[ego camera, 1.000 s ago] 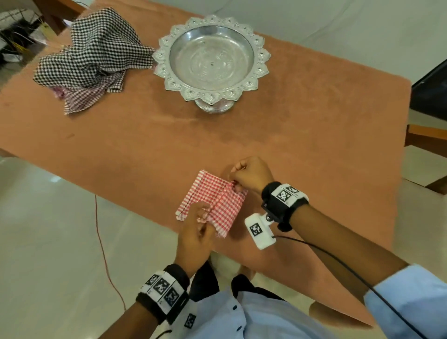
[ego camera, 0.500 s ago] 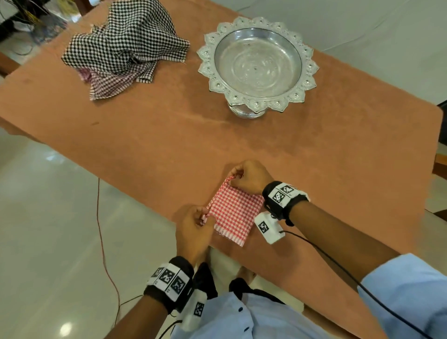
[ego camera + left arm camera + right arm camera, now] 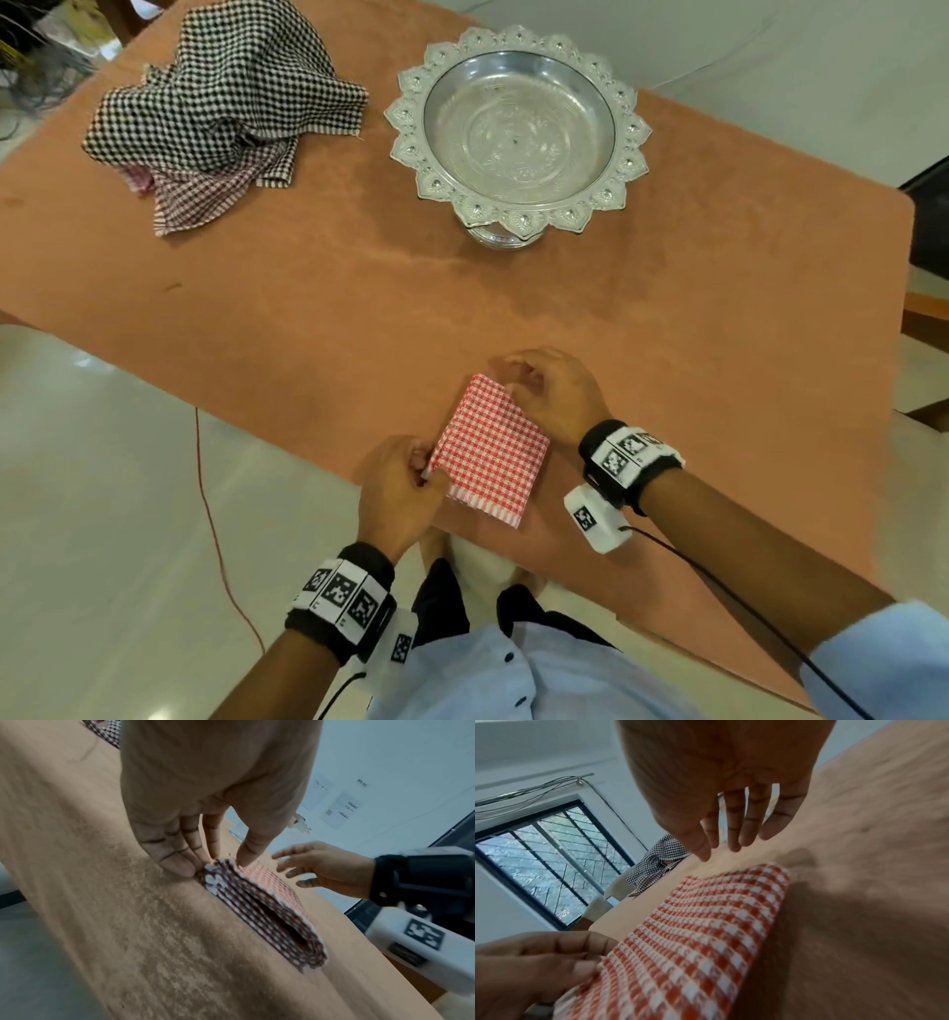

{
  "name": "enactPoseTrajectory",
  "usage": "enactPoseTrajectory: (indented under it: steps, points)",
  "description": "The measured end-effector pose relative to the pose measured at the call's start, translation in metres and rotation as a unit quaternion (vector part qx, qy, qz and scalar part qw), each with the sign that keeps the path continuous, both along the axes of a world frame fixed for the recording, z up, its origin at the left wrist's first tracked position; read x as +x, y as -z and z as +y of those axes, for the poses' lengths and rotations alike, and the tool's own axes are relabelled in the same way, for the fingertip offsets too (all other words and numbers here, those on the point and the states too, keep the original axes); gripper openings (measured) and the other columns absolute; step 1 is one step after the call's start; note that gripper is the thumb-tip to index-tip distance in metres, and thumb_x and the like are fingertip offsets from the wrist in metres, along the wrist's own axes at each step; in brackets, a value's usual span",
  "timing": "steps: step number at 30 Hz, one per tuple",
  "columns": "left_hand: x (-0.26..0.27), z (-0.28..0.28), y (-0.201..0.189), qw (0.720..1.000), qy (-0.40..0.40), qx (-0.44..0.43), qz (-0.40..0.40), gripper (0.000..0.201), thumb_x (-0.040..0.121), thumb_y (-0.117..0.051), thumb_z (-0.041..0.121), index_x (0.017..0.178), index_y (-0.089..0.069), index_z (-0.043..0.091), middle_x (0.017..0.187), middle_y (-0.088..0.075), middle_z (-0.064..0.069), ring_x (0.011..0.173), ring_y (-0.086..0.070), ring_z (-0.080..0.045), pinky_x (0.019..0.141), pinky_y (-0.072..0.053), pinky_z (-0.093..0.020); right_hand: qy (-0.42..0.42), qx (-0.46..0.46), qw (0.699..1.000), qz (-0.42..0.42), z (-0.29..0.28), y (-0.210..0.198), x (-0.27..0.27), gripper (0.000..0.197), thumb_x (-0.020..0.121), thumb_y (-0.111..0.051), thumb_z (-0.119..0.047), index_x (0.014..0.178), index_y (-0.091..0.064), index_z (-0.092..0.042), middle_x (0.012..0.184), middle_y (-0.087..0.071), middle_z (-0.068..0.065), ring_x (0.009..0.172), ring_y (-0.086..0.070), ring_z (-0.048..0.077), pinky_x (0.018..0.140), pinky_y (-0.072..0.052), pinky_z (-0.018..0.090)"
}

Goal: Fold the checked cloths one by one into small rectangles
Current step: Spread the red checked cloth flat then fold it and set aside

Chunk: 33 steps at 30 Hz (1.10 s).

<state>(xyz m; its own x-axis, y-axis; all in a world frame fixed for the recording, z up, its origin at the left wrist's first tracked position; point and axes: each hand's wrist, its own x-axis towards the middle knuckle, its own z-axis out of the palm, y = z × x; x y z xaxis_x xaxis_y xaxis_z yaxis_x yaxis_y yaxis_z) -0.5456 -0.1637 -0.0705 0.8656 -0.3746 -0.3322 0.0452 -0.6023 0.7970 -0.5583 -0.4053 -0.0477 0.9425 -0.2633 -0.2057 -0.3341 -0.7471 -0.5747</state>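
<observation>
On the brown table, beyond a silver pedestal bowl and a heap of unfolded checked cloths, a folded red checked cloth lies at the near edge; the left hand pinches its corner, the right hand hovers just above, fingers spread.

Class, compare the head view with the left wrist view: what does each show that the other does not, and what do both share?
Only the head view shows the silver pedestal tray and the left wristband. Only the left wrist view shows the stacked layers along the edge of the folded red checked cloth and papers on the wall. Both show the left hand pinching a corner and the right hand open.
</observation>
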Motion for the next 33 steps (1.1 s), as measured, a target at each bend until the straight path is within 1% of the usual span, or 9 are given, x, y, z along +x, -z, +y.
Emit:
enactPoseTrajectory:
  steps: [5,10,13,16,21,24,28,30,33]
  points:
    - [0.016,-0.002,-0.001,1.000,0.029,-0.008,0.000,0.015,0.087,-0.071,0.020,0.098,-0.064,0.029,0.094,-0.070,0.006,0.084,-0.066,-0.005,0.075,-0.057,-0.027,0.142,0.077,0.984,0.071,-0.010,0.002,-0.063,0.053,0.091,-0.067,-0.035,0.139,-0.051,-0.019,0.115,-0.060,-0.002,0.098,-0.060,0.016,0.089,-0.050,0.035]
    - [0.025,-0.008,0.000,0.991,0.124,0.006,0.044,0.024,0.087,-0.071,0.018,0.098,-0.060,0.036,0.092,-0.072,0.006,0.083,-0.069,-0.009,0.075,-0.059,-0.035,0.259,0.309,0.911,0.091,0.018,0.013,-0.089,0.069,0.088,-0.073,-0.030,0.147,-0.037,-0.023,0.099,-0.070,-0.003,0.096,-0.067,0.013,0.089,-0.052,0.035]
    - [0.022,-0.014,-0.002,0.990,0.123,-0.006,0.068,0.028,0.086,-0.073,0.015,0.102,-0.060,0.034,0.089,-0.071,0.006,0.080,-0.069,-0.008,0.071,-0.058,-0.029,0.329,0.383,0.860,0.071,0.037,0.024,-0.090,0.051,0.085,-0.076,-0.027,0.130,-0.053,-0.022,0.106,-0.071,0.000,0.097,-0.070,0.016,0.091,-0.057,0.045]
    - [0.018,-0.018,-0.005,0.985,0.096,-0.034,0.140,0.037,0.085,-0.075,0.011,0.115,-0.056,0.020,0.094,-0.071,0.001,0.086,-0.070,-0.011,0.068,-0.056,-0.022,0.364,0.433,0.821,0.069,0.041,0.019,-0.087,0.032,0.086,-0.076,-0.023,0.115,-0.064,-0.020,0.110,-0.072,-0.004,0.096,-0.071,0.011,0.090,-0.057,0.035]
    - [0.022,-0.038,-0.004,0.971,0.139,-0.048,0.187,0.041,0.086,-0.074,0.010,0.122,-0.054,0.015,0.094,-0.070,-0.004,0.089,-0.069,-0.016,0.068,-0.053,-0.017,0.343,0.390,0.854,0.005,0.038,0.005,-0.096,0.029,0.096,-0.062,-0.025,0.124,-0.053,-0.029,0.116,-0.065,-0.014,0.106,-0.064,0.004,0.098,-0.051,0.033]
    - [0.027,-0.056,0.001,0.970,0.236,0.025,0.049,0.047,0.087,-0.072,0.027,0.129,-0.054,0.018,0.115,-0.065,-0.002,0.100,-0.063,-0.014,0.081,-0.053,-0.026,0.331,0.351,0.875,-0.034,0.023,-0.002,-0.115,0.027,0.097,-0.060,-0.029,0.123,-0.053,-0.027,0.117,-0.067,-0.011,0.106,-0.066,0.006,0.098,-0.052,0.037]
    - [0.034,-0.108,-0.005,0.876,0.412,0.145,-0.203,0.067,0.082,-0.051,0.057,0.142,-0.043,0.027,0.146,-0.047,0.000,0.135,-0.043,-0.025,0.105,-0.041,-0.049,0.370,0.287,0.879,-0.090,-0.033,-0.020,-0.151,0.029,0.095,-0.063,-0.025,0.122,-0.054,-0.026,0.115,-0.069,-0.007,0.103,-0.068,0.009,0.095,-0.054,0.042]
    - [0.034,-0.147,-0.009,0.828,0.460,0.202,-0.250,0.079,0.083,-0.049,0.063,0.151,-0.023,0.033,0.162,-0.022,-0.001,0.150,-0.016,-0.029,0.113,-0.027,-0.057,0.389,0.256,0.879,-0.105,-0.073,-0.031,-0.169,0.031,0.095,-0.064,-0.023,0.125,-0.053,-0.024,0.116,-0.068,-0.005,0.103,-0.068,0.010,0.095,-0.054,0.044]
    - [0.030,-0.212,-0.011,0.776,0.511,0.232,-0.287,0.093,0.081,-0.041,0.074,0.155,0.001,0.038,0.166,0.006,-0.001,0.152,0.009,-0.031,0.113,-0.007,-0.067,0.392,0.211,0.888,-0.114,-0.144,-0.047,-0.191,0.036,0.096,-0.062,-0.024,0.129,-0.050,-0.021,0.117,-0.068,-0.004,0.101,-0.068,0.010,0.092,-0.055,0.045]
